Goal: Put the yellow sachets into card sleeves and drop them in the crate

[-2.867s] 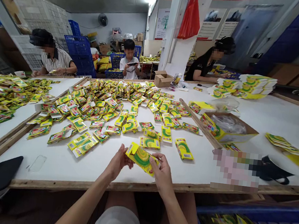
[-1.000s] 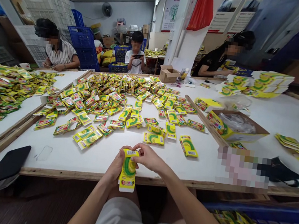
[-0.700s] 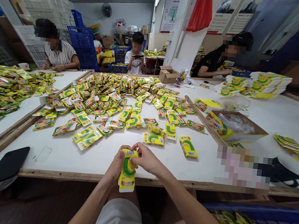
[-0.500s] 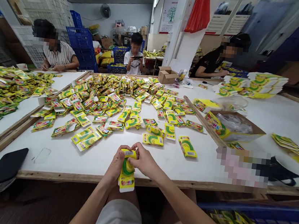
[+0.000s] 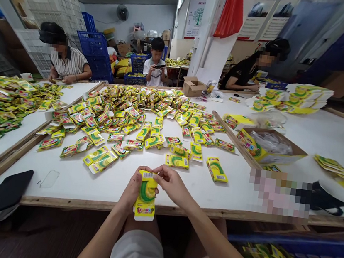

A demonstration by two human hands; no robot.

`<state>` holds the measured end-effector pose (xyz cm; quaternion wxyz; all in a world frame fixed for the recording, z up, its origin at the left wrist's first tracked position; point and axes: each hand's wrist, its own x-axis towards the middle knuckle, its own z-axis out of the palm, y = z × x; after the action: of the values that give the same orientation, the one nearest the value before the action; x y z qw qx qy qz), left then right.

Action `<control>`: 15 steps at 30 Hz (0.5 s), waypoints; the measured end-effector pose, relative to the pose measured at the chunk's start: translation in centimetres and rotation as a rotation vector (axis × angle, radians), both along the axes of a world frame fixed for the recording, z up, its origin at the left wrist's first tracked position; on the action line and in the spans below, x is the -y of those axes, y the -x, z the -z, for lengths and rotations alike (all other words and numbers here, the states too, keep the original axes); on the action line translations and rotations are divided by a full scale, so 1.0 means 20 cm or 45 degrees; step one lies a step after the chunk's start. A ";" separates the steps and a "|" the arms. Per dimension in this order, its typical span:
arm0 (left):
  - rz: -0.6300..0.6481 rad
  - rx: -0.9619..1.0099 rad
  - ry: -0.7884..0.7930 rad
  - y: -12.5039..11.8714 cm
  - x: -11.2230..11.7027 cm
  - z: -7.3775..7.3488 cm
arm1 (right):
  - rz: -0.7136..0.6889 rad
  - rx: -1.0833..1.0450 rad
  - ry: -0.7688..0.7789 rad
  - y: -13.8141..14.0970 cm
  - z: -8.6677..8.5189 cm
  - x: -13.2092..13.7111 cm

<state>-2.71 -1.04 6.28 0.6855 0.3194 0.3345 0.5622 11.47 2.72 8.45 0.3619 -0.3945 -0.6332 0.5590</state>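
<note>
Close to me, at the table's front edge, a small yellow-and-green printed carton (image 5: 146,197) is held upright with a flap hanging out at its lower end. My left hand (image 5: 131,189) is closed around the carton's left side, the thumb along its edge. My right hand (image 5: 170,183) pinches the carton's upper right corner near the barcode, thumb in front; some of its fingertips are hidden behind. Past my hands lies a wide heap of similar small cartons (image 5: 123,114), several of them loose on the white tabletop (image 5: 79,189).
A black phone-like slab (image 5: 7,192) lies at the front left. Wooden strips (image 5: 236,143) divide the table. Right of them stands an open yellow box (image 5: 269,151) holding clear plastic. A blue crate (image 5: 325,256) with cartons is low on the right. Three people (image 5: 70,64) are across the table.
My right thumb has moved up from the carton's middle to its upper corner, and more of the printed face shows. The carton has turned slightly and stays in both hands.
</note>
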 end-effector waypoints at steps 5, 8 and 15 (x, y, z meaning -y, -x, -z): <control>-0.024 -0.032 -0.078 -0.03 0.02 0.01 | 0.071 -0.217 0.132 0.02 0.06 0.01; -0.045 -0.006 -0.067 -0.05 0.01 0.03 | 0.121 -0.255 0.132 0.03 0.11 0.02; -0.269 0.159 0.162 -0.09 -0.05 0.05 | 0.358 0.017 -0.306 0.05 0.17 0.03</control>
<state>-0.84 -0.07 5.30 0.6608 0.2027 0.3581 0.6278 10.55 2.17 5.01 0.4770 -0.4367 -0.6364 0.4205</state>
